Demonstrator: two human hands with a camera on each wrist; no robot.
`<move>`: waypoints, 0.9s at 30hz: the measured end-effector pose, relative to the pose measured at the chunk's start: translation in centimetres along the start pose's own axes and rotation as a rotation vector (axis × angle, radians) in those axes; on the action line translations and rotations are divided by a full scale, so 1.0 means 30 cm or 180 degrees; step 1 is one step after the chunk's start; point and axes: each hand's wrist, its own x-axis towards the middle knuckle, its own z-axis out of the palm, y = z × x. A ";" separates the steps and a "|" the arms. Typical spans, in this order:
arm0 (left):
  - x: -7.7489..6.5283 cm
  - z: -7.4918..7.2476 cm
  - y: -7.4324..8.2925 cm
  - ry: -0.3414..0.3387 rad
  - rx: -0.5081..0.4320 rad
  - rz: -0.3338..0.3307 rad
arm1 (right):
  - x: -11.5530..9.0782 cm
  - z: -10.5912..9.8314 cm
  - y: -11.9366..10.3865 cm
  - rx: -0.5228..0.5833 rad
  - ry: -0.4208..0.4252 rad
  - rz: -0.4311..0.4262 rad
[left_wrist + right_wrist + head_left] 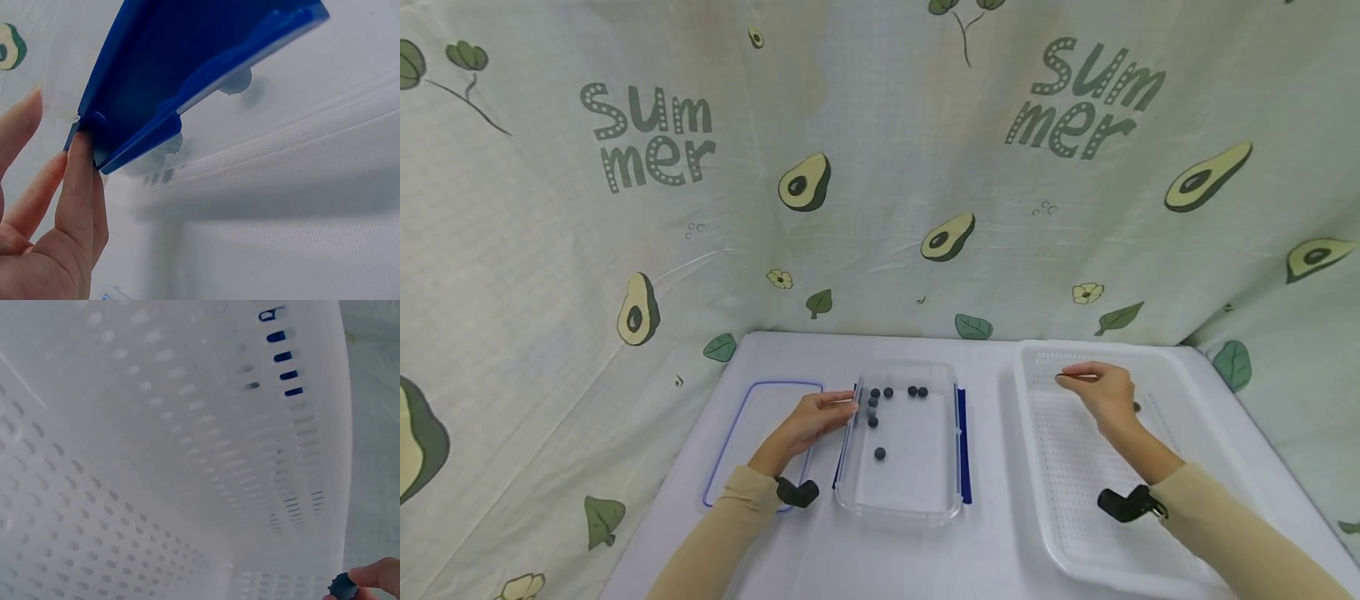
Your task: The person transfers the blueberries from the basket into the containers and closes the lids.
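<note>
My right hand [1105,396] is above the far part of a white perforated basket [1033,467]. Thumb and fingertip pinch a blueberry [342,586], dark blue with a small jagged crown. Another dark blueberry [1137,407] shows in the basket beside that hand. My left hand [808,425] touches the left side of a clear plastic container [917,483]. In the left wrist view its straight fingers rest against the end of a blue latch flap [150,69], with the thumb apart. Several blueberries [880,454] lie in the container, mostly toward its far left.
A clear lid with a blue rim [730,442] lies left of the container, partly behind the left hand. A second blue latch [964,446] hangs open at the container's right side. A white cloth [992,533] covers the table, and a printed curtain [865,100] stands behind.
</note>
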 end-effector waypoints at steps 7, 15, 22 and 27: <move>0.002 -0.001 -0.001 0.0011 0.0018 -0.0029 | -0.029 0.013 -0.072 0.0212 -0.0214 -0.0192; -0.002 -0.003 0.000 -0.0001 0.0050 -0.0023 | -0.049 0.045 -0.154 0.0470 -0.0396 -0.0284; -0.001 -0.005 -0.001 0.0010 0.0037 -0.0044 | -0.059 0.090 -0.214 0.0653 -0.0568 -0.0344; 0.007 -0.007 -0.002 0.0008 0.0016 -0.0042 | -0.060 0.122 -0.260 0.0667 -0.0673 -0.0356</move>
